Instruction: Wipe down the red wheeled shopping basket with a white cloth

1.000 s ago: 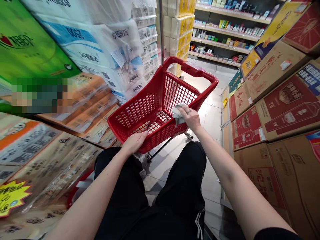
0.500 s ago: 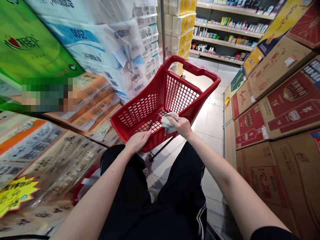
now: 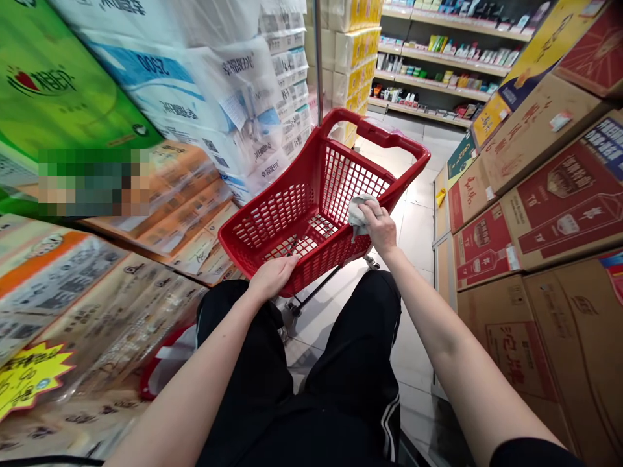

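A red plastic shopping cart (image 3: 272,227) with lattice walls stands before my knees, its handle at the far right. My left hand (image 3: 273,277) grips the near rim of the cart at its lower end, fingers closed over the edge. Farther along the same rim, my right hand (image 3: 381,224) is closed around a pale grey cloth (image 3: 359,213). The cloth lies against the rim and hangs partly over it. Part of the cloth is hidden under my fingers.
Stacked tissue packs (image 3: 195,84) rise on the left, with a yellow price sign (image 3: 34,379) low down. Cardboard cartons (image 3: 545,324) line the right side. Shelves of small goods (image 3: 448,58) stand behind, beyond a tiled floor (image 3: 418,259). A metal pole (image 3: 318,65) rises behind the cart.
My right hand has slid the cloth along the near rim, up and to the right toward the handle. My left hand keeps its hold, and the cart has barely shifted.
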The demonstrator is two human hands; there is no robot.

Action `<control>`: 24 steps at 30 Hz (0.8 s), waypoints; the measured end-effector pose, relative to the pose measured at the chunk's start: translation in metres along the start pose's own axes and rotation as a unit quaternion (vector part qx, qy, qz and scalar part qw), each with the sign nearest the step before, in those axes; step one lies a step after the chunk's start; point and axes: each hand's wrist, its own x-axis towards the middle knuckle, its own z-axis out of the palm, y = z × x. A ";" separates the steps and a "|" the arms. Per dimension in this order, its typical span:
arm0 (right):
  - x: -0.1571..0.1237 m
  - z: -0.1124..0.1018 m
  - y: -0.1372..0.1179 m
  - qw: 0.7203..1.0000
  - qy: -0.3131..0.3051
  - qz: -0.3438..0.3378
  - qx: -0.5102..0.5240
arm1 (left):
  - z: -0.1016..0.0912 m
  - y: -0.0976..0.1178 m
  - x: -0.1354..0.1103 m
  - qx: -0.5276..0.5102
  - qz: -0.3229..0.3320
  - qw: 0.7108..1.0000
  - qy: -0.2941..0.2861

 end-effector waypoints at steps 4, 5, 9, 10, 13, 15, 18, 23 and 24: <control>-0.009 0.013 -0.028 0.999 -0.001 -0.023 0.037 | -0.001 0.001 0.004 -0.005 0.000 1.000 -0.004; -0.012 0.017 -0.038 0.998 -0.009 -0.040 0.044 | -0.001 0.001 0.005 -0.008 0.001 1.000 -0.004; -0.020 0.021 -0.073 0.993 -0.051 -0.095 0.046 | -0.001 -0.002 0.009 -0.018 0.000 1.000 0.001; -0.019 0.018 -0.076 0.991 -0.062 -0.109 0.042 | -0.001 -0.003 0.010 -0.015 -0.003 1.000 0.001; -0.011 0.007 -0.067 0.986 -0.083 -0.139 0.031 | 0.000 -0.006 0.011 -0.007 -0.005 1.000 0.005; -0.003 0.001 -0.053 0.986 -0.081 -0.141 0.032 | 0.000 -0.007 0.011 -0.013 0.006 1.000 0.019; 0.005 0.000 -0.044 0.987 -0.067 -0.135 0.046 | 0.000 -0.004 0.014 -0.034 0.023 0.998 0.043; -0.002 0.017 -0.094 0.982 -0.060 -0.149 0.098 | 0.001 -0.001 0.017 -0.079 0.012 0.994 0.075; -0.005 0.021 -0.108 0.977 -0.066 -0.170 0.113 | 0.001 -0.002 0.017 -0.086 0.008 0.993 0.082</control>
